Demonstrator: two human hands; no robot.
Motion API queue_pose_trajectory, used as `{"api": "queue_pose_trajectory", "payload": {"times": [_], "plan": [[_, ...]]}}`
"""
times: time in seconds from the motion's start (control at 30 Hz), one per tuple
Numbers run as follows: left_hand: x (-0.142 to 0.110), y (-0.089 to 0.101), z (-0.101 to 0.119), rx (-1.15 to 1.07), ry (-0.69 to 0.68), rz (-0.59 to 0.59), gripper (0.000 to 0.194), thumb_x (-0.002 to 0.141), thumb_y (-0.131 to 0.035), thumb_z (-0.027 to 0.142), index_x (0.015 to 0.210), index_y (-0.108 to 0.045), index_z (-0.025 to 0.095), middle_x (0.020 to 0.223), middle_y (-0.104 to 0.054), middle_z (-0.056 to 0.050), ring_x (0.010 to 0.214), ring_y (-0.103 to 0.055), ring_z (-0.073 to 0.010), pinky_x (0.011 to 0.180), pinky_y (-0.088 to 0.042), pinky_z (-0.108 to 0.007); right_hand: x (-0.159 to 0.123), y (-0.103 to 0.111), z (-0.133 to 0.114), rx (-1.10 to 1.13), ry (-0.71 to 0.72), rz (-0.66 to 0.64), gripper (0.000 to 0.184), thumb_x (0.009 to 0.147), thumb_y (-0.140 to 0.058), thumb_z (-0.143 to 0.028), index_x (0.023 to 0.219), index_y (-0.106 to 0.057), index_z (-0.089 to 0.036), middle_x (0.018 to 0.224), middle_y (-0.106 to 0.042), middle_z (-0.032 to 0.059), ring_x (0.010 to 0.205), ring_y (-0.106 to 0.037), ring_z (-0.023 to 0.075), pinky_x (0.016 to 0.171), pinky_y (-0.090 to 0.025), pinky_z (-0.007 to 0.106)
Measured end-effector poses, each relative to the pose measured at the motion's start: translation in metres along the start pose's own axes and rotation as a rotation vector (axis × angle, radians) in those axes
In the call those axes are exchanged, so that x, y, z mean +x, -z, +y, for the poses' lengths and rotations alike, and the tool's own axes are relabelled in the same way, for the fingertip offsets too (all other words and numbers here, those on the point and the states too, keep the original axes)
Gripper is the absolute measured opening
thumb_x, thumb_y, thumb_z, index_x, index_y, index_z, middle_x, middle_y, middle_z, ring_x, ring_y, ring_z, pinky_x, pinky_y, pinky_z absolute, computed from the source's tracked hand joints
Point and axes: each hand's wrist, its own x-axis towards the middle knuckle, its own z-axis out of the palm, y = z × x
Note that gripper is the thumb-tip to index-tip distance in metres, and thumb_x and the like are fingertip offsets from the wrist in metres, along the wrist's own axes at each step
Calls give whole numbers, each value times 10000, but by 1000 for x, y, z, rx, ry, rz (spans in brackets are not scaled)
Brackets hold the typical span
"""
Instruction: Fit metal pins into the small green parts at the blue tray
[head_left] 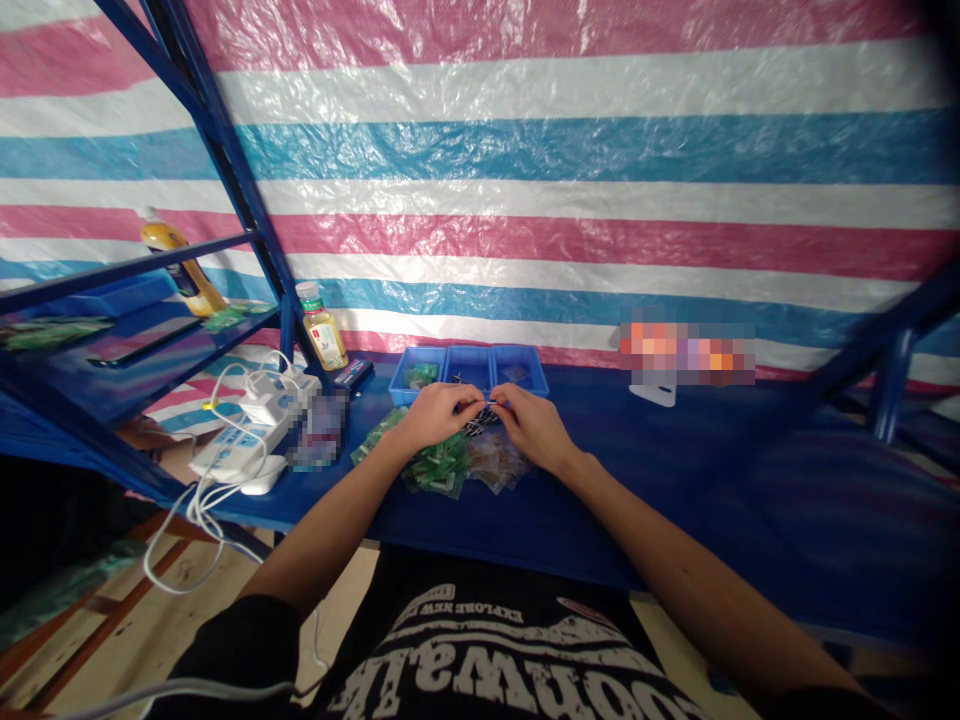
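Note:
My left hand [437,414] and my right hand [534,425] meet over the blue table, fingertips nearly touching. Both are closed in a pinch around a small thin pale piece [490,404], too small to name. Just under my fingers lies a pile of small black and white pieces [478,424]. Green see-through packets [439,468] are heaped below my left hand. Beside them, clear packets with brownish contents [495,462] lie below my right hand. Behind my hands stand three joined blue bins [409,397]; the left one holds green packets, and dark pieces show in the middle one.
On the left are a white power strip [238,440] with tangled cables, a bottle of yellow liquid [324,335] and a small dark box [353,377]. A blue metal frame [225,170] rises there. A white card [652,392] lies at the back right, before a striped sheet [525,240].

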Motion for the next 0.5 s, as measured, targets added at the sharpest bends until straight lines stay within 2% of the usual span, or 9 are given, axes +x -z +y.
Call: {"api": "queue_pose_trajectory", "payload": {"times": [0.17, 0.4, 0.5], "plan": [[0, -1, -1, 6, -4, 0, 246, 1016, -562, 358, 1001, -767, 224, 876, -760, -19, 784, -678, -161, 734, -446, -246, 0, 0, 1, -19, 4, -15, 150, 1065, -464, -263, 1058, -613, -250, 1037, -724, 57, 925, -680, 222, 794, -466, 308], [0, -1, -3, -4, -10, 3, 257, 1021, -557, 368, 1005, -767, 220, 878, -759, -19, 783, -678, -157, 741, -453, -245, 0, -1, 2, 4, 10, -17, 145, 1054, -493, -271, 1157, -594, -260, 1097, -729, 51, 972, -690, 229, 816, -481, 315], [0, -2, -3, -5, -13, -3, 252, 1022, -556, 361, 1005, -765, 222, 886, -763, -18, 795, -686, -158, 754, -458, -244, 0, 0, 2, 2, 12, -31, 130, 1062, -470, -267, 1098, -594, -253, 1059, -722, 53, 949, -686, 224, 814, -478, 312]]}}
